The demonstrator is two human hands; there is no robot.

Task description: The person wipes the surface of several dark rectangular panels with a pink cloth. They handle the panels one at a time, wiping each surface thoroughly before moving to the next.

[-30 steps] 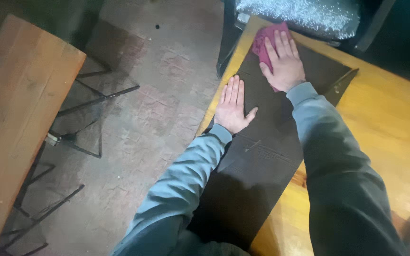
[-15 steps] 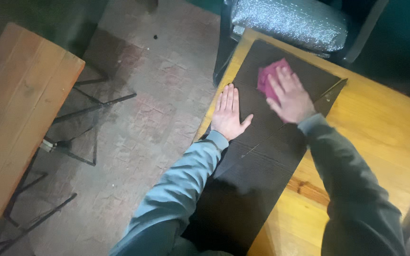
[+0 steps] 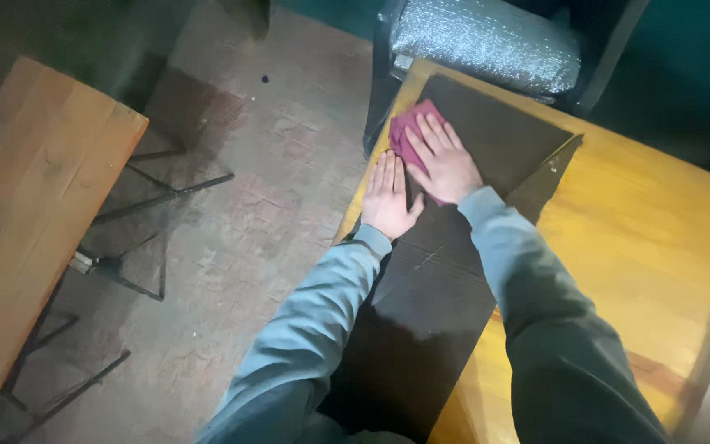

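A long dark board [image 3: 454,279] lies along the left edge of a yellow wooden table [image 3: 651,247]. My left hand [image 3: 389,197] rests flat on the board near the table's left edge, fingers together and pointing away from me. My right hand [image 3: 441,160] presses a pink-red cloth [image 3: 404,131] flat against the board, just beyond and right of the left hand. The cloth is mostly covered by my fingers. Both arms wear grey-blue sleeves.
A chair with a silvery padded seat [image 3: 486,41] stands at the table's far end. A second wooden table [image 3: 26,214] on dark metal legs [image 3: 141,247] is at the left. Between the two tables lies a worn tiled floor [image 3: 273,181].
My right hand has slid the cloth from the board's far end to the left and toward me, ending beside my left hand. The left hand stays flat on the board.
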